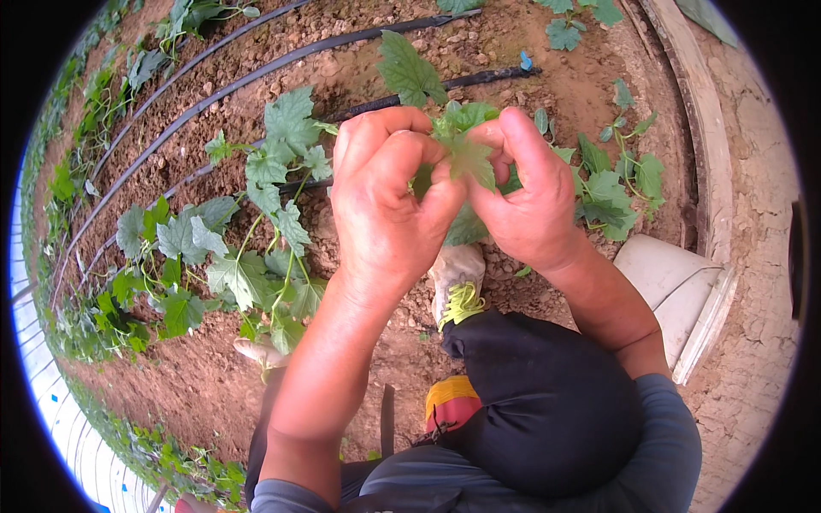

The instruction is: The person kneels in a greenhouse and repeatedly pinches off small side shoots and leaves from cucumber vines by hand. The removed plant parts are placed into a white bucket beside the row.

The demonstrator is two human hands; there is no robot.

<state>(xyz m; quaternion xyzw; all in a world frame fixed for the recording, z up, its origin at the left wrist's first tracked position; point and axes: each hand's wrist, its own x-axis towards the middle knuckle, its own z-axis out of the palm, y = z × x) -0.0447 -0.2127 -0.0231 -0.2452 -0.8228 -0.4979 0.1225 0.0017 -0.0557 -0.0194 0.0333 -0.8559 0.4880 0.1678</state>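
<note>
A young leafy vine shoot (473, 160), pale green and blurred at its near leaf, stands between my two hands. My left hand (392, 186) has its thumb and forefinger pinched together at the shoot's left side. On the other side, my right hand (529, 192) closes its thumb and fingers on the shoot among the leaves. The fingertips and most of the stem are hidden by leaves and knuckles. A broad lobed leaf (410, 69) rises just beyond my left knuckles. More vine leaves (606, 195) spread low to the right of my right hand.
Dark drip irrigation hoses (269, 72) cross the brown soil (359, 67); one has a blue fitting (526, 61). Vines (244, 276) sprawl on the left. A white plastic bucket (673, 298) lies tipped beside a long pale border (705, 128). My shoe (458, 276) has yellow-green laces.
</note>
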